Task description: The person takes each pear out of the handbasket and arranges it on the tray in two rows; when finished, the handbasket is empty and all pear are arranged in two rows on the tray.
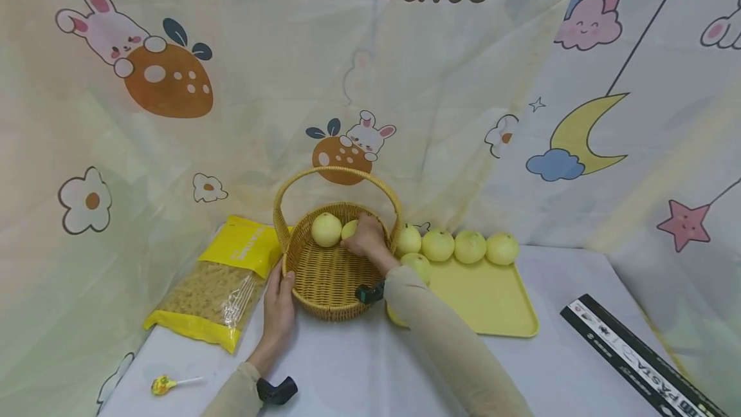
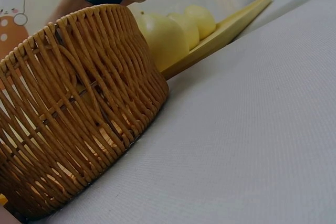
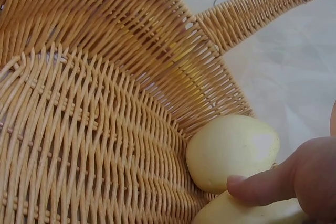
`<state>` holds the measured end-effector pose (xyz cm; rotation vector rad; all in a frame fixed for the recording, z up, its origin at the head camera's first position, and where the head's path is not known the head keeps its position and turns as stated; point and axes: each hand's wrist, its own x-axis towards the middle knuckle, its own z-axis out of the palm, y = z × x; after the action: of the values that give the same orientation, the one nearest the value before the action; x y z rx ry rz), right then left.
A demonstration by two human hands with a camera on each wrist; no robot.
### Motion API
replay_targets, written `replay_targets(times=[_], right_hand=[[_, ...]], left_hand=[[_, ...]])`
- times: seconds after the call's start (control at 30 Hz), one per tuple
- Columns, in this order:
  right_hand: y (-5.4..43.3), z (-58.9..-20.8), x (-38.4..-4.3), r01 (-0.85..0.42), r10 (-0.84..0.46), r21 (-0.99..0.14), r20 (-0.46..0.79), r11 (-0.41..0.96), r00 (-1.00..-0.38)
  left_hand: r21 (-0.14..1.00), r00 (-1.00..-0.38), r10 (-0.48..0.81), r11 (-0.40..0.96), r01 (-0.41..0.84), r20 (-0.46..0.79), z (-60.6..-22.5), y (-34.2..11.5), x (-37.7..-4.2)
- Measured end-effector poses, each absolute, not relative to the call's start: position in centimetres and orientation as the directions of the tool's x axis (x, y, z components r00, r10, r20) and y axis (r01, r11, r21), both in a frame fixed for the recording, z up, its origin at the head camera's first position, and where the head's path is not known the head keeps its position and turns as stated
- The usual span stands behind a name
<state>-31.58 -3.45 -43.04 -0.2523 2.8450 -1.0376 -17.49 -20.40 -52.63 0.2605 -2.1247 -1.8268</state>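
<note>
A round wicker basket [image 1: 332, 285] with a tall arched handle stands mid-table. Inside it, against the back wall, lies one pale yellow round pear [image 1: 327, 230]. My right hand [image 1: 368, 237] reaches in from the right and grips a second pear [image 1: 349, 230] beside the first. In the right wrist view the thumb [image 3: 262, 184] lies over that held pear [image 3: 252, 211], close against the other pear [image 3: 231, 150]. My left hand [image 1: 279, 307] holds the basket's left side, thumb by the rim.
Right of the basket, a yellow tray [image 1: 480, 301] bears several more pears [image 1: 470, 247] along its back and left edges. A yellow-and-clear pasta bag [image 1: 214, 282] leans at the left, with a lollipop [image 1: 164, 385] in front. A long black pasta box [image 1: 642, 359] lies far right.
</note>
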Motion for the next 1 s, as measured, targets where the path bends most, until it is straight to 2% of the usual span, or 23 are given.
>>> replay_targets(times=[0.4,0.57,1.0], right_hand=[[-2.9,-43.2,-31.6,-0.108,-0.201,-0.695,-0.054,0.711,-0.978],[-2.8,-43.1,-31.3,-0.047,-0.173,-0.735,-0.096,0.677,-0.98],[-2.2,-42.5,-30.0,-0.036,-0.138,-0.85,-0.044,0.526,-0.989]], left_hand=[[0.985,-0.932,-0.338,0.155,0.08,0.129,-52.6,-20.3,-17.6],[0.984,-0.931,-0.34,0.16,0.078,0.129,-52.6,-20.3,-17.6],[0.983,-0.931,-0.34,0.169,0.076,0.131,-52.7,-20.4,-17.4]])
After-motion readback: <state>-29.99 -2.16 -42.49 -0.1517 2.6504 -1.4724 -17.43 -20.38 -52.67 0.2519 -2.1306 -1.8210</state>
